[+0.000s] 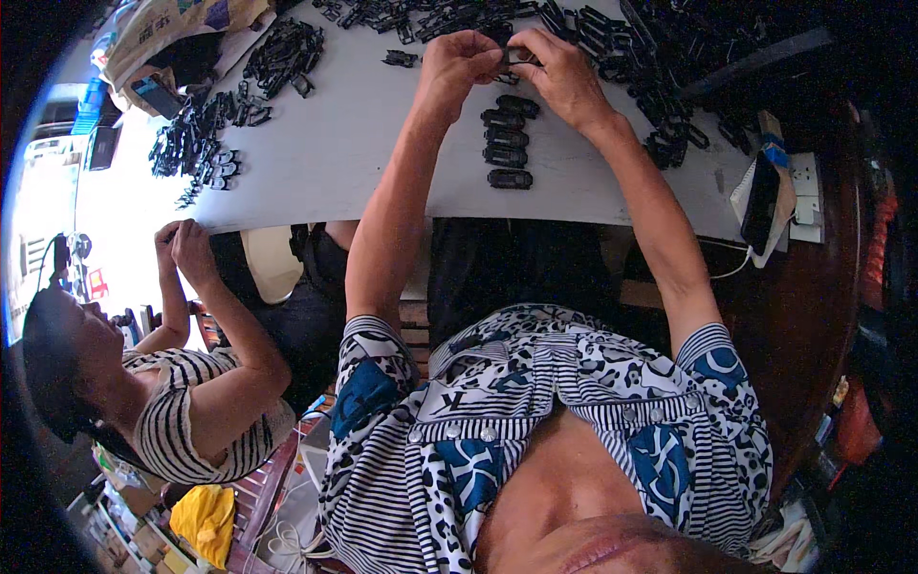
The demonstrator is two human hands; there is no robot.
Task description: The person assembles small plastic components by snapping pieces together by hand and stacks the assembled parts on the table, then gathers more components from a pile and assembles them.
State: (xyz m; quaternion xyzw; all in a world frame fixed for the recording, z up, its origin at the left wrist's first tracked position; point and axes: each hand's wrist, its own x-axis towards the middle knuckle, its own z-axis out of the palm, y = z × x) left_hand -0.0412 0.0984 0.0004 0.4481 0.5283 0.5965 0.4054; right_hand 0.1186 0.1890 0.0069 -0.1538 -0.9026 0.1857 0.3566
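Observation:
Both my hands are raised over the white table (354,143) at its far middle. My left hand (457,72) is closed, its fingertips pinching a small black plastic part (510,59). Facing it, my right hand (564,81) grips the same part between thumb and forefinger. The fingers cover much of the part, so its exact kind is unclear. Just below my hands, several oblong black plastic pieces (510,179) lie in a rough column running toward the table's near edge. A lone black piece (400,58) rests beside my left hand.
Heaps of black parts (593,38) spread along the far and right side; another pile (287,57) lies left. A phone (761,199) leans near a white power strip (808,196). At left sits a co-worker in a striped top (206,421), hands raised at the table edge.

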